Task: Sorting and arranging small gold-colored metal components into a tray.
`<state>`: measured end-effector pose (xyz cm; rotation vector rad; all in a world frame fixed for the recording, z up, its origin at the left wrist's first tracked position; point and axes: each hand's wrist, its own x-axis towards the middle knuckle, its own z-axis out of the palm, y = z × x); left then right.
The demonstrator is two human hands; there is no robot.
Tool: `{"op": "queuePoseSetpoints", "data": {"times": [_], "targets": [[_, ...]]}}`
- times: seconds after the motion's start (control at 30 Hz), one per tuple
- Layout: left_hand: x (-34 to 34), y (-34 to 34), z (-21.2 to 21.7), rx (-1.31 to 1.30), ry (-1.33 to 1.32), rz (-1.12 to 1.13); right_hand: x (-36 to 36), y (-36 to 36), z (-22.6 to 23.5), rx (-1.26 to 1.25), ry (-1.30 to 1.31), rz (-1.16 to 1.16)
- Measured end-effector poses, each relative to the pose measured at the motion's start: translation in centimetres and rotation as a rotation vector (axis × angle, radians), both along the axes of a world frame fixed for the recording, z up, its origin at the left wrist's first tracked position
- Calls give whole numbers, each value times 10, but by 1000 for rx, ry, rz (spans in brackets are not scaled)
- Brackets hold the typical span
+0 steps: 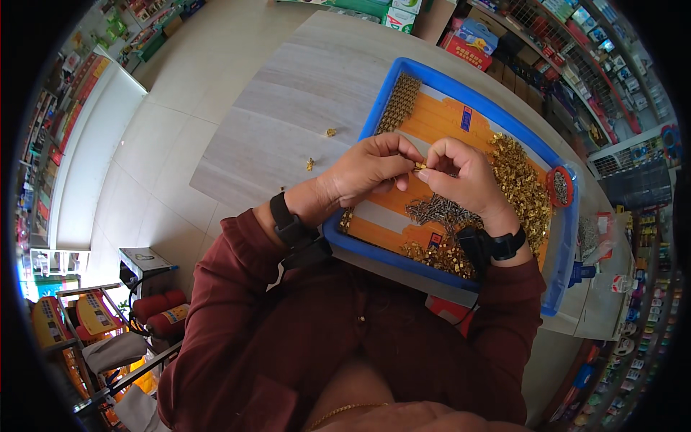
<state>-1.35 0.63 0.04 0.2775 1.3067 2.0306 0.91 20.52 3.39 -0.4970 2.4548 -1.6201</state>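
Observation:
Over a blue tray, my left hand and my right hand meet with bent, pinching fingers. Between their fingertips is a small gold-coloured metal piece, partly covered by the fingers. A loose heap of similar gold-coloured pieces fills the tray's right side, and more gold-coloured pieces lie along its near edge. Just below my right hand is a pile of slim silver metal pins. Neat rows of brass-coloured pieces stand in the tray's far left corner. An orange printed sheet lines the bottom.
A red round dish with small silver parts sits at the tray's right rim. Two small gold-coloured clusters lie on the wooden table. Stocked shelves stand beyond the table; red cylinders are at the lower left.

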Motion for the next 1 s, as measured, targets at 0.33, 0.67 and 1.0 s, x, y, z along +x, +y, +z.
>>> {"op": "queuePoseSetpoints", "data": {"times": [0.33, 0.67, 1.0], "targets": [[-5, -3, -8, 11, 0, -97, 5, -5, 6, 106, 114, 68], [-1, 7, -16, -38, 222, 5, 12, -6, 16, 89, 373, 79], [-1, 0, 1, 44, -19, -6, 5, -8, 2, 171, 389, -65]]}}
